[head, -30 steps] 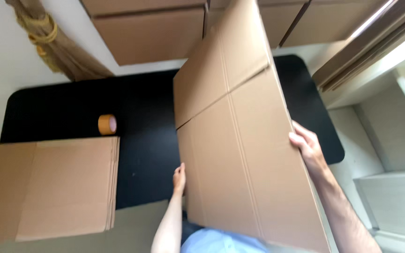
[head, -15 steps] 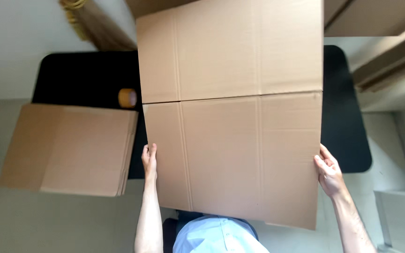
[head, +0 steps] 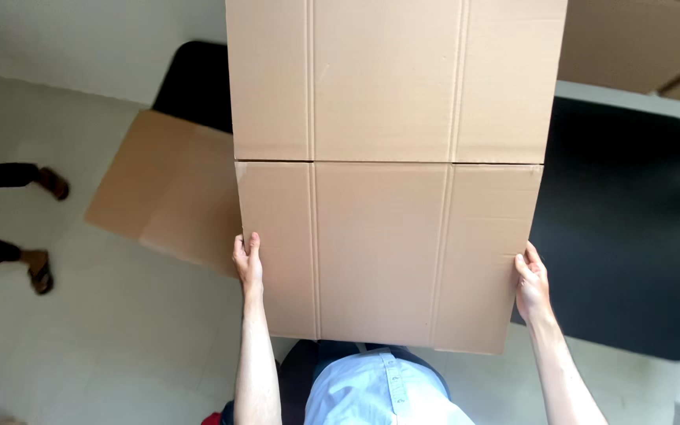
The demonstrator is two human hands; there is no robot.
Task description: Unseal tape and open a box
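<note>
Cardboard, one flattened box [head: 387,173], fills the middle of your view, held flat and square in front of you above the black table [head: 623,228]. A second ago it hung tilted with its top swung toward 1 o'clock; now its creases run straight from 12 to 6, so it is squared up and under even control. Your left hand [head: 248,264] pinches the box's edge at 8 o'clock, fingers pressed together along the front. Your right hand [head: 532,279] clamps the opposite edge at 4 o'clock, fingers curled round it. A stack of flat cardboard [head: 167,193] lies at 9 o'clock, overhanging the table's left end, just beside the held sheet. Open table shows at 3 o'clock. Another person's feet [head: 41,228] stand at far 9 o'clock, well apart. More cartons [head: 639,43] crowd 1 o'clock.
</note>
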